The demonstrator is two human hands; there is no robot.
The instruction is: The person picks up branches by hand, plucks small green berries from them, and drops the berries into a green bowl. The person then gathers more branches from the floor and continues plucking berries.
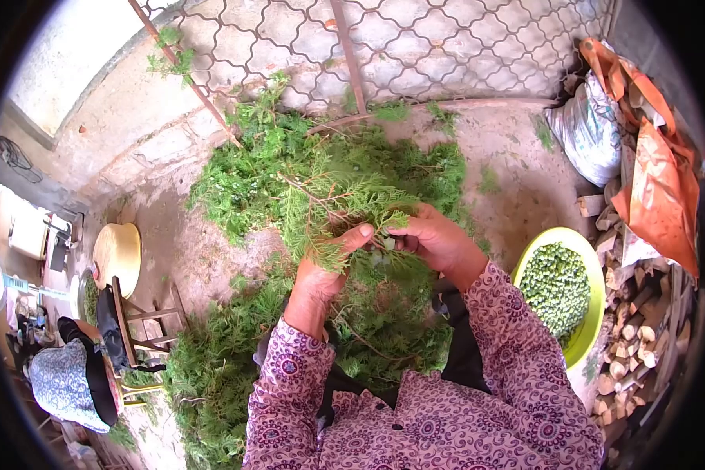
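Observation:
My left hand (325, 270) is closed around a leafy conifer branch (321, 200), with its thumb on top and the brown twig fanning out away from me. Beside it, the fingers of my right hand (442, 243) are pinched at the near right part of the same branch. Small pale green bits, looking like cones or seeds, show between the two hands; their exact shape is too small to tell. Below and beyond the hands lies a large heap of cut conifer branches (251, 172).
To the right stands a yellow-green basin (595, 290) holding many small green cones or seeds. Stacked firewood (634, 337), a white sack (587, 129) and an orange bag (662, 196) line the right side. A metal lattice (415, 47) crosses the back. At left are a tan basin (125, 254), a wooden chair (129, 325) and another person (66, 380).

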